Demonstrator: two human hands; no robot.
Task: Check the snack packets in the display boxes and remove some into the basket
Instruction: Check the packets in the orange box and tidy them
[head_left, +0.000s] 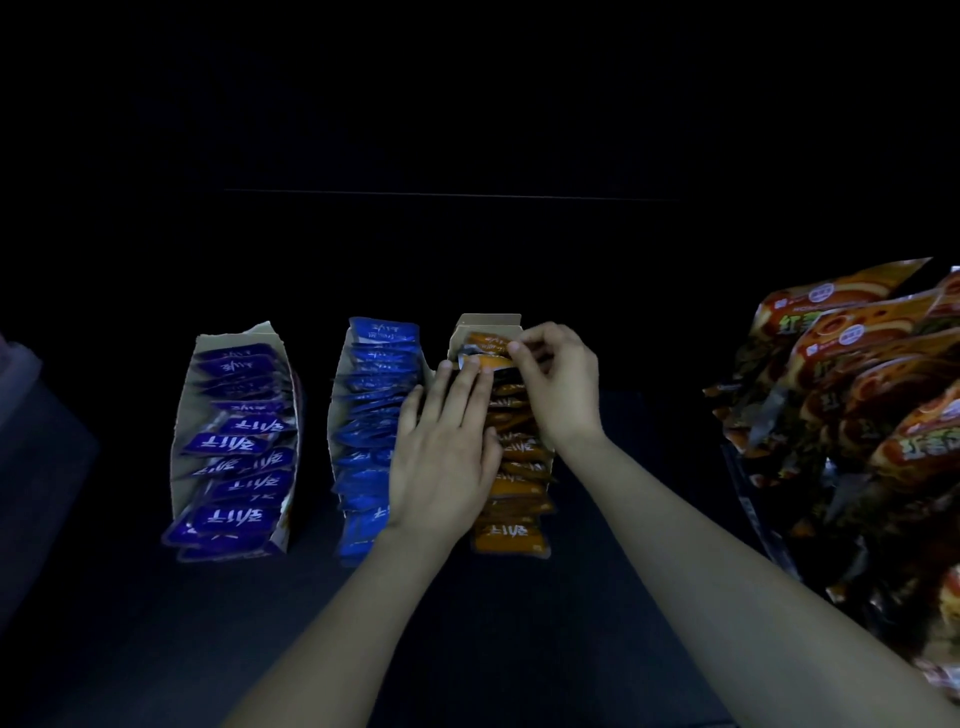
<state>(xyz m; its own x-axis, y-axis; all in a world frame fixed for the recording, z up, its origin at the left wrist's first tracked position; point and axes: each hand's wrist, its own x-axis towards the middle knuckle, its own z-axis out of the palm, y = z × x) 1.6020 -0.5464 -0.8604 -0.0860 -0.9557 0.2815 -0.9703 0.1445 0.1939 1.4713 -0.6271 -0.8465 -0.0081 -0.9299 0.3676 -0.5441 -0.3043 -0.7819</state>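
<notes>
At the far end of the orange display box (488, 322), the right hand (561, 384) pinches one orange packet (491, 362). The left hand (447, 452) lies flat over the box's rows and hides part of them, its fingers (470, 379) straight and touching that packet. Left of the box stand a blue-packet box (337, 395) and a purple-packet box (182, 415). Large red snack bags (852, 374) crowd its right.

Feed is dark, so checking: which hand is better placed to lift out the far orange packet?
Right, probably. The right hand pinches that orange packet; the left hand lies flat, fingers straight, across the other packets.
</notes>
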